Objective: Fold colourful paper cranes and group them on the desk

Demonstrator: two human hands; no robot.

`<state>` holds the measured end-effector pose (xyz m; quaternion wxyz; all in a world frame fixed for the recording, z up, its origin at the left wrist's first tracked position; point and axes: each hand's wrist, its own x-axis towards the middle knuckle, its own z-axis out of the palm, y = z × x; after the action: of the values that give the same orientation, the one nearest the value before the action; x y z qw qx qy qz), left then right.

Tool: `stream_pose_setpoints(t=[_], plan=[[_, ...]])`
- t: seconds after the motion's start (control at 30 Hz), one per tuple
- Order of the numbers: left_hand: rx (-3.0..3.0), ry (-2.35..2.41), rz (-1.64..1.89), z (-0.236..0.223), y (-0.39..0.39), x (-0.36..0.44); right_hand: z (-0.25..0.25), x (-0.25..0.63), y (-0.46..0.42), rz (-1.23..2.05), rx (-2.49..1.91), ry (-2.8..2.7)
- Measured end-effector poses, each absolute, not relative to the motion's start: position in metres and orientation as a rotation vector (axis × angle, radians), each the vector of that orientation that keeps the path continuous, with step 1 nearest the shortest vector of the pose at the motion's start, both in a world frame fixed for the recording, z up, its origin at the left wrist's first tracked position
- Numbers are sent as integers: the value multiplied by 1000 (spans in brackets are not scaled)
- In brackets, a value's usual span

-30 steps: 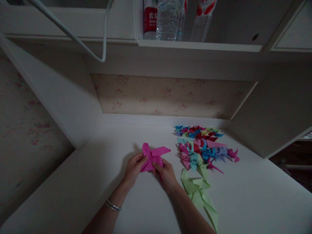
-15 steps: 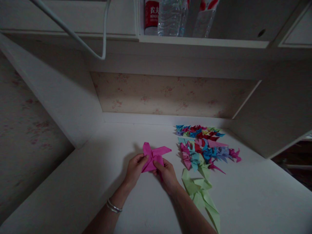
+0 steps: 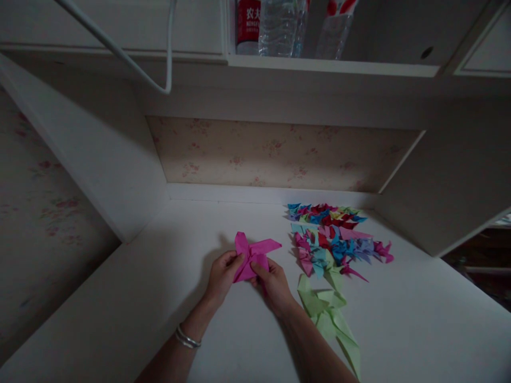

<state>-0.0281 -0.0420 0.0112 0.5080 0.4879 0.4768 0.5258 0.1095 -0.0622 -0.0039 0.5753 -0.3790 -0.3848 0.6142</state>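
A bright pink folded origami paper (image 3: 255, 259) is held just above the white desk, with two long flaps pointing up and to the right. My left hand (image 3: 222, 272) pinches its left edge between thumb and fingers. On the lower right side, my right hand (image 3: 275, 284) grips it, the thumb pressed on the front and the fingers mostly hidden behind. Beside my right forearm lies a large pale green origami piece (image 3: 325, 314). Beyond it rest several small folded paper cranes (image 3: 339, 247) in mixed colours, crowded together.
Another row of small colourful origami (image 3: 323, 214) lies near the back of the white desk (image 3: 159, 308). Overhead, a shelf (image 3: 335, 65) holds several plastic bottles (image 3: 277, 29). A white cable or tube (image 3: 120, 53) hangs at upper left. Side panels flank the desk.
The view has shifted very slightly. Both hands keep the same grip on the pink paper, and its folds look unchanged.
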Motion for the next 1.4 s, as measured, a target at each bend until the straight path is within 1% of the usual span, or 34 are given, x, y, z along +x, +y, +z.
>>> stream_pose_setpoints(t=[0.5, 0.77, 1.03, 1.4], plan=[[1216, 1111, 1273, 8, -42, -27, -6, 109, -61, 1424, -899, -907], [1293, 1057, 1191, 8, -45, -25, -3, 107, -62, 1458, -887, -803], [1349, 1094, 1145, 5, -44, -26, -6, 108, -60, 1443, -880, -810], [1277, 1094, 1138, 3, -44, -26, -7, 107, -61, 1463, -847, -804]])
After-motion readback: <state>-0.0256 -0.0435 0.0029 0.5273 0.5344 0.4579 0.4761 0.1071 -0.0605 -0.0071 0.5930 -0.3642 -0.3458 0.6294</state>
